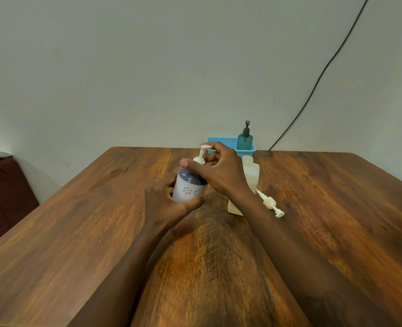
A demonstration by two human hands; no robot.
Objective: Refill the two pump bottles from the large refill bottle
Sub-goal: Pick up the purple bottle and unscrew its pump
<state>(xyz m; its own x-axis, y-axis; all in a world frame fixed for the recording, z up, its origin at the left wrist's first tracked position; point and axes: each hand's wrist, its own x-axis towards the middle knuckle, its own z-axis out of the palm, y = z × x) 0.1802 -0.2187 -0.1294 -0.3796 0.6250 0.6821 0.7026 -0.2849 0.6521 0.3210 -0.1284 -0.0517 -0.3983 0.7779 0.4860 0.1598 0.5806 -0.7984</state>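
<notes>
A white and purple pump bottle (188, 187) with flower marks stands on the wooden table (77, 220), its white pump (203, 154) on top. My left hand (169, 204) grips the bottle's body from the left. My right hand (221, 171) curls around the pump's collar, thumb across the front. Behind my right wrist stands a pale translucent bottle (250, 172) with no pump in it, partly hidden by the arm. A loose white pump (269, 203) lies on the table to its right. A teal bottle (245, 136) with a dark pump stands in a blue basket (221, 140) at the back.
A black cable (318, 81) runs down the wall to the table's far right edge. A dark red seat (4, 185) sits left of the table. The wall stands close behind the basket.
</notes>
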